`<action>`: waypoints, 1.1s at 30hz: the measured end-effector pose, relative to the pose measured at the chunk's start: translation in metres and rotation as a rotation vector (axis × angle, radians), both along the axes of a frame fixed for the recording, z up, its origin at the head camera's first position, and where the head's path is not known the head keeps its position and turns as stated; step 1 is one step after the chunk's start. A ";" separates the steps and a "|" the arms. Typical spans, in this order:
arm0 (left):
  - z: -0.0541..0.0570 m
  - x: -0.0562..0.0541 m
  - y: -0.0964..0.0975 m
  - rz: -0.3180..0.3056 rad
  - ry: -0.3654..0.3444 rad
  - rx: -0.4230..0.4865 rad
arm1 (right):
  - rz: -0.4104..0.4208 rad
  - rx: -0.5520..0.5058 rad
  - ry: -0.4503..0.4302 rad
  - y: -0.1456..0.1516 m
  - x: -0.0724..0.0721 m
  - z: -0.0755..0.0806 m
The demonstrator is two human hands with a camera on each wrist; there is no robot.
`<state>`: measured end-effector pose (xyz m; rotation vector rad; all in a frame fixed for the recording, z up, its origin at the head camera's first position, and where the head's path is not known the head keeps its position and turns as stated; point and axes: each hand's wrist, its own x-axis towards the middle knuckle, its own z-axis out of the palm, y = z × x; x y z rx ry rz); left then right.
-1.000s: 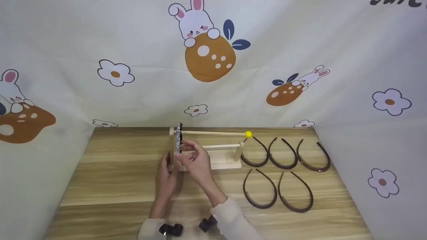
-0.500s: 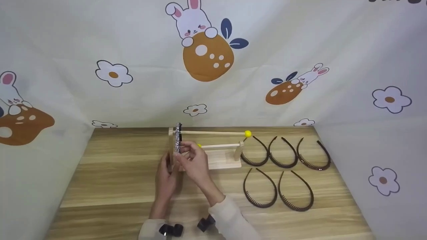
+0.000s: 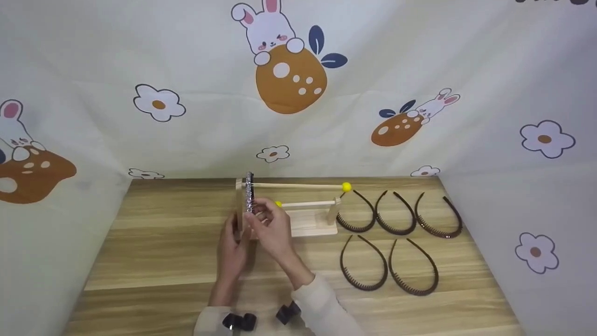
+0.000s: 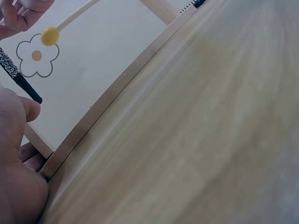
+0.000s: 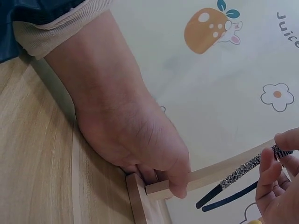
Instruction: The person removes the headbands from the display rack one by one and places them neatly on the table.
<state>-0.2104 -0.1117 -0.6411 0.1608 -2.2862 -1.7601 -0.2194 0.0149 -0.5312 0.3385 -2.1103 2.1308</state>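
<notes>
A wooden stand (image 3: 313, 223) with two rods tipped by yellow balls is on the table. My left hand (image 3: 232, 251) grips its left upright near the base; in the right wrist view, thumb and fingers wrap that upright (image 5: 159, 189). A silver-glitter headband (image 3: 249, 190) with black ends hangs at the upper rod, close to the left upright. My right hand (image 3: 274, 229) pinches this headband between thumb and fingers, as the right wrist view shows. One black end (image 4: 30, 89) of it points down near my left thumb. My right hand hides part of the lower rod.
Several dark toothed headbands (image 3: 364, 265) lie in two rows right of the stand, the nearest one up against its right upright. Printed cloth walls (image 3: 196, 135) enclose the wood-grain table (image 3: 154, 261) at the back and sides.
The right hand has shifted very slightly left with the glitter headband, and the lower rod's yellow ball now shows beside it. The left hand stays on the upright. The head view has tilted a little.
</notes>
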 end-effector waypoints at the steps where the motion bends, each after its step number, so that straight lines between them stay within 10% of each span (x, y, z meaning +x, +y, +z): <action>1: 0.000 0.000 0.000 -0.004 0.003 0.005 | -0.002 -0.006 0.002 0.000 0.000 0.000; 33: 0.002 0.001 0.001 -0.003 -0.009 0.026 | -0.061 -0.052 0.116 0.024 0.006 0.038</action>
